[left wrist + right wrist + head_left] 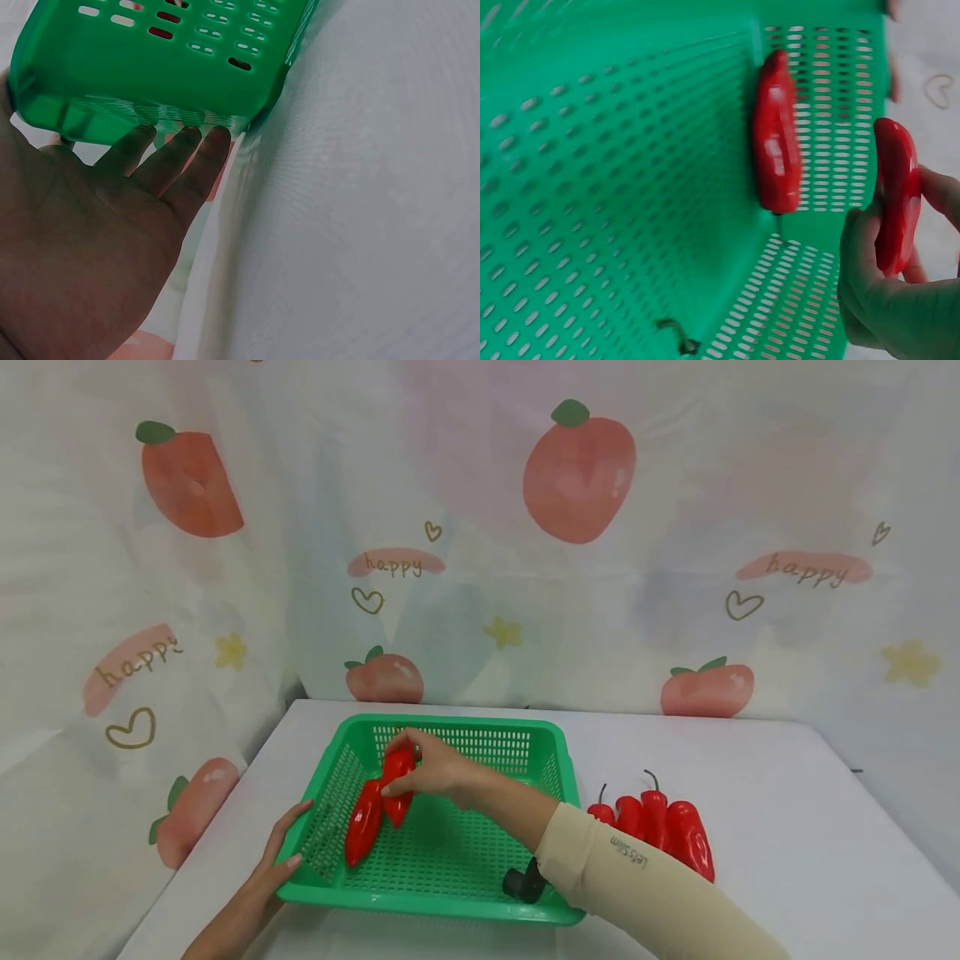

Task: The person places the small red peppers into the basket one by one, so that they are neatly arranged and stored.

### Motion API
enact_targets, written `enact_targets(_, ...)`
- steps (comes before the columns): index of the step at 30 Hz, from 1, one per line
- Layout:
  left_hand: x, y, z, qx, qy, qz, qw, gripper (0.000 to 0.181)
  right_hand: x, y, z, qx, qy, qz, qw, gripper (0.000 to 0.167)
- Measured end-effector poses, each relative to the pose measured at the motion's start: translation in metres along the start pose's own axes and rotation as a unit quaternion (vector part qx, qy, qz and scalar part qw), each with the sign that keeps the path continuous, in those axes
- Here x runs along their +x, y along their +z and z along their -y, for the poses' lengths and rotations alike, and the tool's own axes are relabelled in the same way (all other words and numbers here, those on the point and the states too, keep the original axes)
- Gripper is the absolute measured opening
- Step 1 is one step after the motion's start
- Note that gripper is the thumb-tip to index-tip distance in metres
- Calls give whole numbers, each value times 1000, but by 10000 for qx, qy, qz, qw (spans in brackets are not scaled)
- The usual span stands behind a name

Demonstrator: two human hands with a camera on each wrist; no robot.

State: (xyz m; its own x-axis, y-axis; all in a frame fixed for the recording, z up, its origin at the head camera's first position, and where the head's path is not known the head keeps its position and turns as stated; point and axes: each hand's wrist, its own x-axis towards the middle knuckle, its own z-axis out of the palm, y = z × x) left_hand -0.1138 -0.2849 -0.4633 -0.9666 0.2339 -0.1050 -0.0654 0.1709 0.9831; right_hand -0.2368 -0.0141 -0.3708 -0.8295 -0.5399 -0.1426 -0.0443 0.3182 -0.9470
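Note:
A green plastic basket [442, 906] with slotted walls stands on the white table. My left hand [262, 881] holds its left side, with thumb and a finger over the rim; in the left wrist view other fingers [196, 176] lie against the outside. My right hand [431, 768] reaches over the basket and pinches a red pepper [397, 764] between thumb and fingers. In the right wrist view this pepper [898, 199] is held clear of the basket floor. Another red pepper [363, 822] lies inside along the left wall.
Several red peppers [690, 839] lie on the table right of the basket, partly hidden by the right sleeve [637, 877]. A black device [525, 883] shows beside the right forearm. A small green stem [679, 337] lies in the basket. Patterned cloth hangs behind and left.

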Motion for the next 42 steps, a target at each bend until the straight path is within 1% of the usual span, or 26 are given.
enact_targets(2, 2, 1, -1, 42, 46, -44, 10000, 61, -1, 3, -3, -107, -14, -52, 9999, 50)
enact_targets(5, 5, 2, -2, 0, 264, -98, 9996, 61, -2, 8, -5, -306, -146, -124, 9993, 54)
enact_targets(7, 3, 2, -2, -18, 300, -126, 9995, 61, -1, 12, -7, -494, -212, -113, 9985, 56)
enact_targets(8, 3, 2, -2, -35, 365, -121, 9993, 61, -1, 14, -8, -577, -229, -110, 9980, 57)
enact_targets(10, 3, 2, -3, -43, 407, -86, 9991, 62, -1, 18, -11, -680, -212, -88, 9974, 59)
enact_targets(12, 2, 3, -4, -38, 371, -57, 9993, 63, -1, 22, -15, -720, -113, -62, 9973, 60)
enact_targets(15, 1, 4, -6, 8, 83, -115, 9999, 61, 0, 25, -20, -703, 13, -64, 9975, 60)
enact_targets(18, -1, 4, -7, 65, -87, -202, 9997, 60, 2, 28, -23, -800, 129, -78, 9967, 60)
enact_targets(21, -2, 4, -9, 113, -124, -226, 9996, 60, 3, 31, -26, -1058, 168, -59, 9942, 60)
enact_targets(24, -3, 5, -9, 110, -150, -254, 9995, 60, 4, 34, -29, -1367, 109, -24, 9906, 57)
enact_targets(25, -3, 5, -9, 116, -84, -241, 9996, 61, 5, 34, -30, -1425, 95, -15, 9897, 56)
enact_targets(28, -3, 6, -8, 120, 43, -270, 9996, 61, 6, 35, -32, -1409, 127, 12, 9899, 54)
enact_targets(30, -2, 6, -7, 130, 165, -258, 9994, 62, 7, 35, -34, -1289, 215, 26, 9914, 54)
enact_targets(31, -3, 6, -7, 151, 176, -248, 9994, 62, 7, 35, -34, -1219, 244, 29, 9922, 54)
enact_targets(37, -5, 4, -6, 171, -24, -290, 9994, 59, 8, 36, -36, -954, 476, -93, 9943, 52)
enact_targets(42, -6, 5, -5, 152, -48, -361, 9992, 59, 9, 39, -35, -1045, 623, -285, 9922, 49)
